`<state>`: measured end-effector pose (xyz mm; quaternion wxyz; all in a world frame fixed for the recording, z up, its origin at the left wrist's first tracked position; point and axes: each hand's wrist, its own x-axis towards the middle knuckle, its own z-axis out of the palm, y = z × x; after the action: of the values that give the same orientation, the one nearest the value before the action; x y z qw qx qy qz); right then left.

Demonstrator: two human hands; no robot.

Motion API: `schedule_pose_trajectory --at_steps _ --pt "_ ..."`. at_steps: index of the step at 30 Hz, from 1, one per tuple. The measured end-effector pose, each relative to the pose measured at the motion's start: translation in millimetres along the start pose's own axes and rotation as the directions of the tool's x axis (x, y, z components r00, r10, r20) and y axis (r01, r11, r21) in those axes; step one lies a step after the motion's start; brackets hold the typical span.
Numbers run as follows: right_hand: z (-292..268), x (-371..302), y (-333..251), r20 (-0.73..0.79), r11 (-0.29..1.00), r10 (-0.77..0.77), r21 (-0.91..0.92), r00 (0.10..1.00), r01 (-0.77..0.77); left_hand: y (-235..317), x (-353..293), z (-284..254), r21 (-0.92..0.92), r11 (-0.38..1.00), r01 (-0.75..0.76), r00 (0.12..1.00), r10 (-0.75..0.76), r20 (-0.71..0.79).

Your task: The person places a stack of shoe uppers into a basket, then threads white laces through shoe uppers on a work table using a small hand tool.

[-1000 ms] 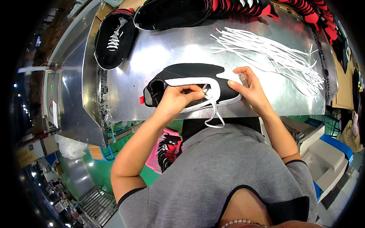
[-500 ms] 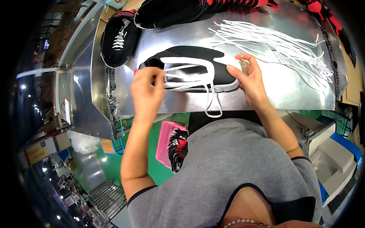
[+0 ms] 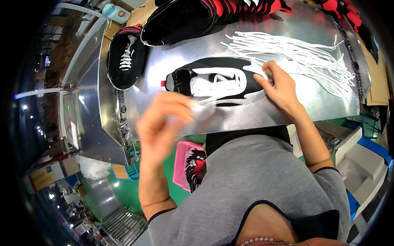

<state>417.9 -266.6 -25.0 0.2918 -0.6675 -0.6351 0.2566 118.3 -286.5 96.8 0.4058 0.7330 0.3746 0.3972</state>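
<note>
A black and white shoe upper [image 3: 221, 62] lies on the metal tabletop, its red heel tab to the left and its toe to the right. White lace runs through the edge of its opening. My right hand [image 3: 283, 88] is closed on the toe end, thumb and forefinger pinching; a small greyish thing shows between them, too blurred to name. In front of the heel, my left hand [image 3: 162, 123] is smeared by motion. Its fingers look pinched on a white shoelace [image 3: 205, 101], which stretches from the upper's near side to them.
Loose white laces [image 3: 291, 57] are spread at the back right. A finished-looking laced black upper [image 3: 127, 61] lies at the left, near a stack of black and red uppers [image 3: 184, 20]. Below the table edge, a pink basket [image 3: 180, 168] holds more uppers. A light blue container [image 3: 116, 14] stands far left.
My left hand has swung down and toward me from the heel opening, drawing the lace along. The loose loop hanging at the near side is gone. My right hand stays at the toe.
</note>
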Motion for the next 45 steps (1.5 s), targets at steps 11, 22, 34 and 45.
schedule_pose_trajectory --at_steps 11,22,34,45 --pt "-11.4 -4.8 -38.0 0.028 0.722 -0.291 0.662 0.956 0.2 -22.2 58.2 64.3 0.311 0.944 -0.106 0.994 0.106 0.018" --pt "3.4 -5.4 -51.5 -0.068 0.656 -0.356 0.693 0.932 0.301 -27.7 57.9 72.8 0.299 0.954 0.003 0.998 0.016 -0.064" --pt "16.5 5.3 -33.8 0.317 0.435 0.024 0.851 0.948 -0.295 -97.4 57.9 39.0 0.164 0.535 0.829 0.471 -0.826 0.309" --pt "31.0 -0.8 -40.8 0.264 0.9 0.013 0.417 0.964 -0.126 -68.7 33.3 79.1 -0.148 0.676 0.722 0.688 -0.725 0.045"
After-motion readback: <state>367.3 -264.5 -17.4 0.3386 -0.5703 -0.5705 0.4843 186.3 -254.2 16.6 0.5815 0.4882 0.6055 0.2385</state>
